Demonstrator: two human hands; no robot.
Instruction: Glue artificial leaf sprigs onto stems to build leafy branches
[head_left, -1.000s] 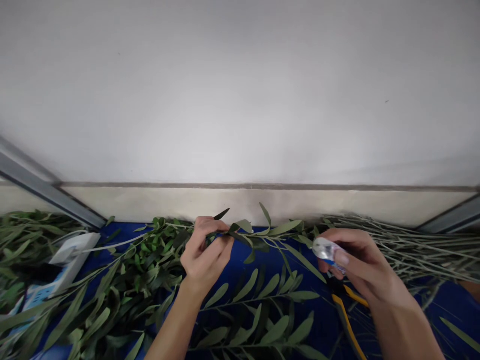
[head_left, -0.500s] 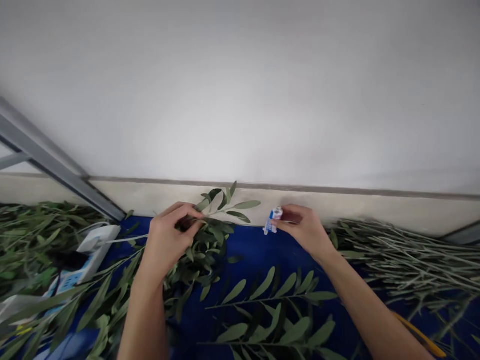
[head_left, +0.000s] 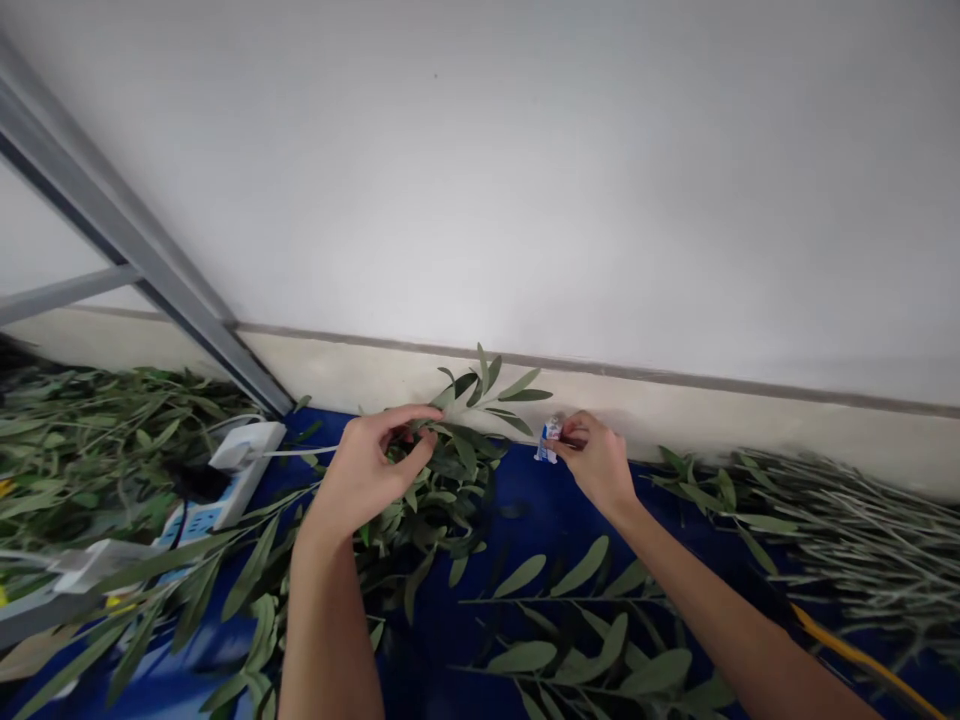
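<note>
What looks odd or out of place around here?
The power strip on the left: it lies among leafy branches, with a black plug in it and a leaf reaching over its near end, an odd spot for electrics. Nothing looks clearly spilled.

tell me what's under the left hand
Green leaves show below the left hand; a white cable runs out of sight behind it. What the hand covers cannot be seen.

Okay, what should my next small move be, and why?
I'd probably set the small blue-and-white printed object onto the smooth blue surface, if it isn't resting there yet: your right hand pinches it beside a bare patch, while your left hand is at the green leafy sprigs.
</note>
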